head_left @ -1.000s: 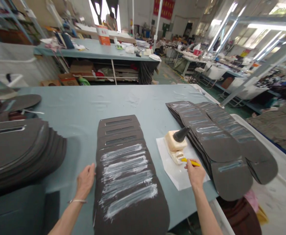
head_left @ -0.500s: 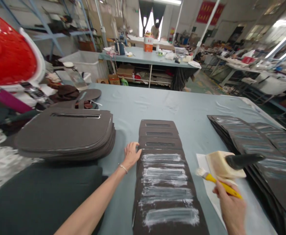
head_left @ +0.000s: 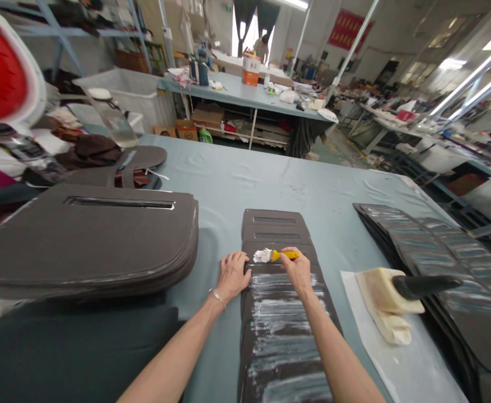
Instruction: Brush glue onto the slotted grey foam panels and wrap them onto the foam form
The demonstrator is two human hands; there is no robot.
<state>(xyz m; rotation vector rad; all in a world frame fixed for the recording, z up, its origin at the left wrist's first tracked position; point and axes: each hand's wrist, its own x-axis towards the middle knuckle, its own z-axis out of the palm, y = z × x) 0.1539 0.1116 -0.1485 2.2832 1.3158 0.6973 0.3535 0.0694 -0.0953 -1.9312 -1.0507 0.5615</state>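
Two hands at the fanned row of dark slotted felt pieces: right hand fingers grip a yellow-handled brush, left hand rests open, pressing the row's left edge.

The bench is bare beyond the middle row of dark pieces. A narrow strip lies open between this row and the tall stack at the left. At the right, the glue bottle and the overlapped pieces block the way.
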